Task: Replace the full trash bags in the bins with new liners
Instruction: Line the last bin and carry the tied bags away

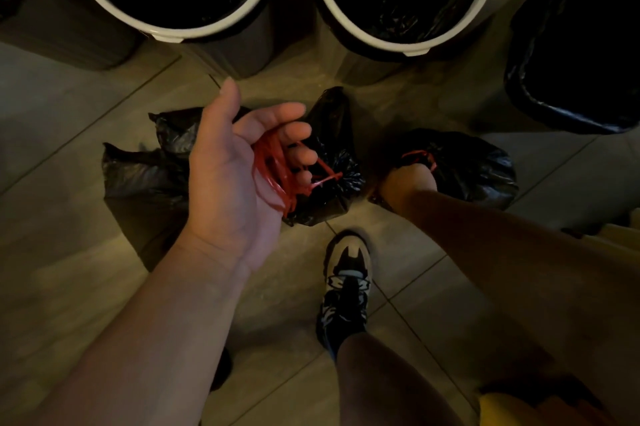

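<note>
Shoe (348, 273) stands on the tiled floor (69, 217). Left hand (239, 176) is palm up, fingers curled through red drawstrings (273, 166) of the centre bag (332, 148). The bag's gathered neck points at the hand and its long axis runs away from the person. Right hand (408, 183) clenches the red tie (419, 155) of the right bag (474, 166), which lies on the floor with its neck pointing left. Beyond stand three lined bins (401, 41).
</note>
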